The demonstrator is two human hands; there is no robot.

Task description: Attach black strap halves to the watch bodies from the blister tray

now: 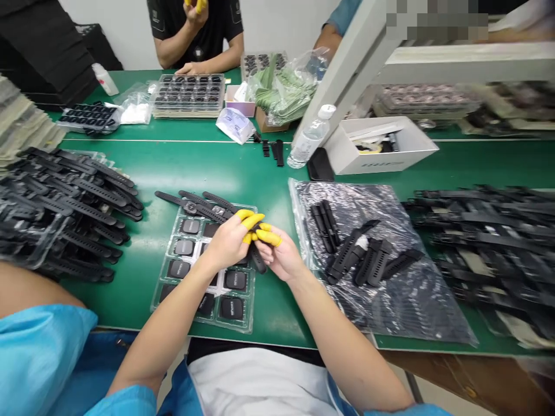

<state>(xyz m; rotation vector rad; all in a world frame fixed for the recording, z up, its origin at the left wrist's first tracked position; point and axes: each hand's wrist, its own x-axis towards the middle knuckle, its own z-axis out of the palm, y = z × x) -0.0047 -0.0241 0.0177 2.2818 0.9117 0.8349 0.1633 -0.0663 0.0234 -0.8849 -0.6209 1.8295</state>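
My left hand [236, 237] and my right hand [275, 248] meet above the right side of a clear plastic tray [158, 289]. Yellow covers wrap several fingertips of both. Pinched between them is a black watch strap [259, 261], its end hanging below my fingers; the part between the fingertips is mostly hidden. Square black watch cases [232, 308] sit in the tray's compartments. Across its far edge lie several black straps with watch bodies [191, 206], partly behind my left hand.
Piles of black straps lie at left [87, 190] and right [489, 237]. Loose straps [375, 260] rest on a plastic bag [403, 312]. Beyond stand a bottle [309, 138], a white box [390, 162] and stacked trays [188, 104]. A person sits opposite; a blue sleeve [43, 352] is at lower left.
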